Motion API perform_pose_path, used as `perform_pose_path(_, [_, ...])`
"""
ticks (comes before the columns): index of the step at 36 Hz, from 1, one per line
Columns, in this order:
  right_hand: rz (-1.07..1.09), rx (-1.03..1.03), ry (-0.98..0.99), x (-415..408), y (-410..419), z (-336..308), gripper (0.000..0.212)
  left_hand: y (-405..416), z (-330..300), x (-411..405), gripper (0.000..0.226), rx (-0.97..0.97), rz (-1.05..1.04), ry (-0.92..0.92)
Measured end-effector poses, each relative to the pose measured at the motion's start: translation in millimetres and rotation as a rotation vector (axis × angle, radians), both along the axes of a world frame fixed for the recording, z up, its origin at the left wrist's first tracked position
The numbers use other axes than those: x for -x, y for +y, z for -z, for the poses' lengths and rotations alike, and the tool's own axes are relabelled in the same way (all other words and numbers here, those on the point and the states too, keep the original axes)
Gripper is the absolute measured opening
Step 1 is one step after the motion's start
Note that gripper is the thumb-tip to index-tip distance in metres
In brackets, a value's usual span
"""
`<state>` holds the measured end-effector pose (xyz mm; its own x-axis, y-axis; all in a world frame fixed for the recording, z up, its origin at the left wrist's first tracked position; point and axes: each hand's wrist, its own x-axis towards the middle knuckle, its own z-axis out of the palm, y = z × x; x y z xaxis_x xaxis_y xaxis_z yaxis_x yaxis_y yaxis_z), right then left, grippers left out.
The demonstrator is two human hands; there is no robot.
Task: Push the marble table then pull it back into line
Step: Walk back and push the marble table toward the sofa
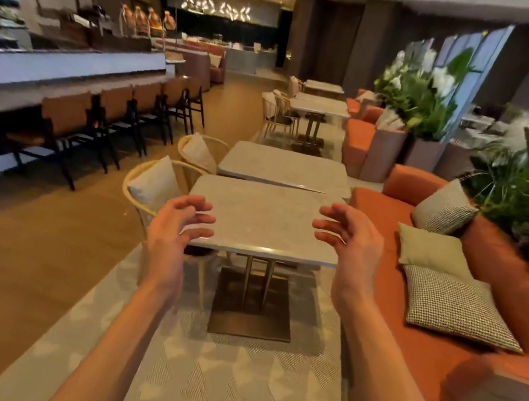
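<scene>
The marble desk (264, 219) is standing on a patterned rug (230, 382), its pedestal base (252, 304) resting flat. Both hands are hovering near the desk's near corners. The left hand (172, 228) is positioned at the near left corner, fingers spread and loosely curved, gripping nothing. The right hand (351, 238) is positioned at the near right corner, fingers likewise apart (whether either hand is touching the desk edge cannot be determined). A second marble desk (283, 165) is sitting just beyond the far edge. An orange sofa (433, 346) is running along the right edge; a wicker chair (152, 188) is standing at the left edge. No readable writing is showing.
</scene>
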<state>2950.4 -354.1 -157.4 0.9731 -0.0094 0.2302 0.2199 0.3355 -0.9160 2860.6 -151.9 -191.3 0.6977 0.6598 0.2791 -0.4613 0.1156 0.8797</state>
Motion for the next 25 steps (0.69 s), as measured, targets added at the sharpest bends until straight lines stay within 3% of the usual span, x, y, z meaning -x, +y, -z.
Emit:
perform_pose_path(16, [0.064, 0.006, 0.049, -125.9, 221.6, 24.6, 0.029, 202.1, 33.9, -134.5, 0.028, -0.074, 0.006, -0.001])
perform_pose_path(25, [0.030, -0.007, 0.110, -214.8, 382.8, 65.7, 0.027, 374.0, 62.5, -205.7, 0.030, -0.140, -0.042, 0.168])
